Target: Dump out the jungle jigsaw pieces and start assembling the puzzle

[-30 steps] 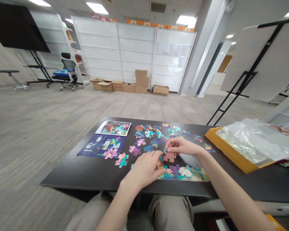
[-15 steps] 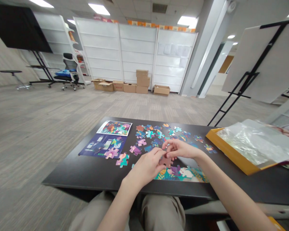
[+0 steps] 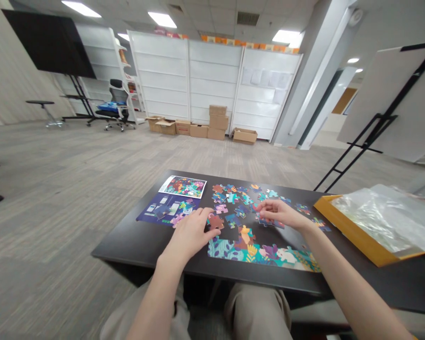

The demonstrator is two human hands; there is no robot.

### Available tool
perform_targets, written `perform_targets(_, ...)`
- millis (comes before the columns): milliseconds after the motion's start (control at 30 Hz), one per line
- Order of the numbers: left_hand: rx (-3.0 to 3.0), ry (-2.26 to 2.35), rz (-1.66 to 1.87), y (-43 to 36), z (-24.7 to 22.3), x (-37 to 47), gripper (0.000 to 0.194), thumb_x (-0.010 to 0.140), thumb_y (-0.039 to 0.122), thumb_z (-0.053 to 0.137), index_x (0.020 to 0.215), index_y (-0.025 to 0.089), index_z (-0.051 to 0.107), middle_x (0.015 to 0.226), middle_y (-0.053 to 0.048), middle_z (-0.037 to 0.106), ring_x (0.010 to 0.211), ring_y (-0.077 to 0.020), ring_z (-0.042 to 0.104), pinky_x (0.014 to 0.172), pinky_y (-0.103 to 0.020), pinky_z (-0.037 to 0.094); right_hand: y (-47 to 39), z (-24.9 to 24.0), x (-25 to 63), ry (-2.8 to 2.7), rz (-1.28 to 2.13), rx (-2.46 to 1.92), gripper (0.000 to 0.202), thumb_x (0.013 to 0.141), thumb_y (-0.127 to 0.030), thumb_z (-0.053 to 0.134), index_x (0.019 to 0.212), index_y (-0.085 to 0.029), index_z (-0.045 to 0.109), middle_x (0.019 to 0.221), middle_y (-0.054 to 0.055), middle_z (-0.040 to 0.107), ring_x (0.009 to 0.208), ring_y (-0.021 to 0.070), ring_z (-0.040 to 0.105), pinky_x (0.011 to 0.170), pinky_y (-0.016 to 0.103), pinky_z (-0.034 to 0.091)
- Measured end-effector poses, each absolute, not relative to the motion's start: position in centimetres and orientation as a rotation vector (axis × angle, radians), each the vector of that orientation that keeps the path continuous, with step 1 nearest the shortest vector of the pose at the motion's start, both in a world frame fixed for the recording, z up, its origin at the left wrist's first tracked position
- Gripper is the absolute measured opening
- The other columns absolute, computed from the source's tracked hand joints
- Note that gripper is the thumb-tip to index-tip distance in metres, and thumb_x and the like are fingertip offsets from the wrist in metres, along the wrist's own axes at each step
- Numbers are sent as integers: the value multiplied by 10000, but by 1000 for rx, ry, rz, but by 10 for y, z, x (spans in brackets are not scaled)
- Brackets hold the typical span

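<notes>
My left hand (image 3: 193, 231) is closed at the left of the black table, a brown puzzle piece (image 3: 216, 222) between thumb and fingers. Across from it, my right hand (image 3: 281, 213) has its fingers bent together on a dark blue puzzle piece (image 3: 267, 221), partly covered by the hand. In front of both hands lies a joined strip of puzzle (image 3: 226, 250) with leaves, flowers and a white rabbit. A piece with an orange animal (image 3: 246, 233) rises from its upper edge. Loose puzzle pieces (image 3: 232, 197) are scattered beyond the strip.
A printed picture (image 3: 186, 186) and a dark blue sheet (image 3: 149, 211) with pieces on it lie at the left. On the right sits a yellow box (image 3: 354, 235) holding clear plastic wrapping (image 3: 378, 217). The table's front edge (image 3: 156, 269) runs above my knees.
My hands have come apart: the left went left with the brown piece, the right moved out to the loose pieces. More of the joined strip shows. The view has turned slightly left.
</notes>
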State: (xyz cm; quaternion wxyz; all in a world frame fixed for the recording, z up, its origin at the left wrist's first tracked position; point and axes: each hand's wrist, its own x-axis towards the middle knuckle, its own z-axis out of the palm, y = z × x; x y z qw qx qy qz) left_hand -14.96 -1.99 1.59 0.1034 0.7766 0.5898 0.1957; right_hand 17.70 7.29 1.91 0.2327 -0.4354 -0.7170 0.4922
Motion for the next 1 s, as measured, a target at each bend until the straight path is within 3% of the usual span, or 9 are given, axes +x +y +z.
perform_targets(233,2191,1923,571,-20,14,-174,345,952,307,610,1279,206,565,1271,-113,687,1216,-300,619,987,-419,501,81,6,178,-2069,1241,-1218,513,767,-628,751,961,-159,678,791,52,713,662,153,641,630,291,509)
perform_targets(500,2158,1671,738,-15,6,-169,468,871,177,654,1323,220,543,1348,-109,655,1209,-278,637,1024,-440,510,84,-4,180,-2258,450,-1332,362,917,-543,588,884,-200,701,685,27,682,586,154,571,586,281,424)
perform_targets(600,2137,1471,819,-13,4,-156,496,874,176,642,1352,246,529,1298,-75,677,1110,-239,677,982,-411,541,77,2,173,-2213,515,-1258,348,935,-534,577,900,-209,698,726,33,701,622,162,596,604,283,445)
perform_targets(733,2152,1294,899,-12,4,-134,519,876,151,638,1366,281,529,1354,-44,655,1124,-216,675,996,-377,545,65,8,160,-2192,808,-1144,355,928,-544,606,936,-202,702,759,34,709,663,164,614,609,274,460)
perform_targets(1000,2281,1345,826,-6,2,-104,498,897,253,689,1366,291,526,1328,-35,668,1152,-236,668,996,-391,535,54,6,147,-2181,1104,-1016,350,916,-532,645,946,-187,696,753,8,676,664,138,586,620,254,459)
